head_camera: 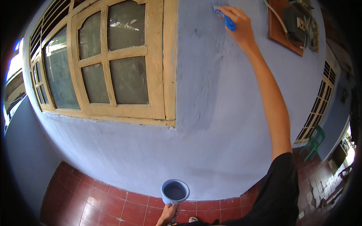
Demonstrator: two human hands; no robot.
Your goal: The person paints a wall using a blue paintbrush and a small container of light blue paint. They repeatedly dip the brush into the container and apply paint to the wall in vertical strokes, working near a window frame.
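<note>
My right hand [239, 26] is raised high at the top of the view, gripping the blue handle of a paintbrush [229, 23]. Its bristle end lies against or close to the light blue-violet wall [226, 113], at the picture's upper rim. Low in front of me, my left hand [169, 212] holds the handle of a blue plastic dipper [175, 189]. Bluish-grey liquid, seemingly paint, is inside it. Between the window and my right arm the wall shows dark scuffs and rough, uneven patches.
A yellow wooden window frame [158, 113] with glass panes fills the upper left. An electrical board [278, 34] with a meter and cable hangs at the upper right. A green plastic chair [314, 142] stands farther right. Red tiles [110, 209] cover the floor.
</note>
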